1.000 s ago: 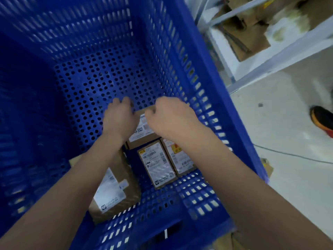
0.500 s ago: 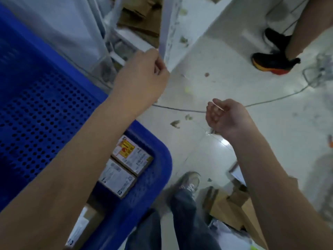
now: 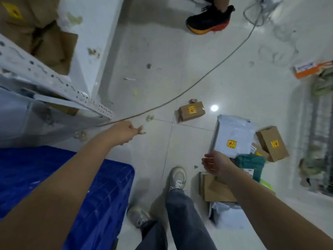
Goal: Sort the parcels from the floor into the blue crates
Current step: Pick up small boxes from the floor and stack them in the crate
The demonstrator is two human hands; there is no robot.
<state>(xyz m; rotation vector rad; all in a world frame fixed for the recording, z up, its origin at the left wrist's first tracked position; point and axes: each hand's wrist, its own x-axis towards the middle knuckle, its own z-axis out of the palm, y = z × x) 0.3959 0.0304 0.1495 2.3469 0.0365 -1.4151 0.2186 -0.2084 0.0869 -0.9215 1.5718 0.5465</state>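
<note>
A blue crate stands at the lower left, partly under my left arm. Parcels lie on the white floor at the right: a small brown box alone near the middle, a grey-white mailer bag with a yellow sticker, a brown box, a green parcel and a flat brown carton. My right hand hovers open just above the pile, by the mailer's near edge, holding nothing. My left hand is stretched out over bare floor, fingers loosely curled and empty.
A grey metal shelf with cardboard boxes rises at the upper left. A cable runs across the floor. Another person's black and orange shoe is at the top. My own feet stand between crate and pile.
Both hands have left the parcel inside the crate and come out empty. My view has swung right from the crate to the floor, and my right hand has dropped toward the pile.
</note>
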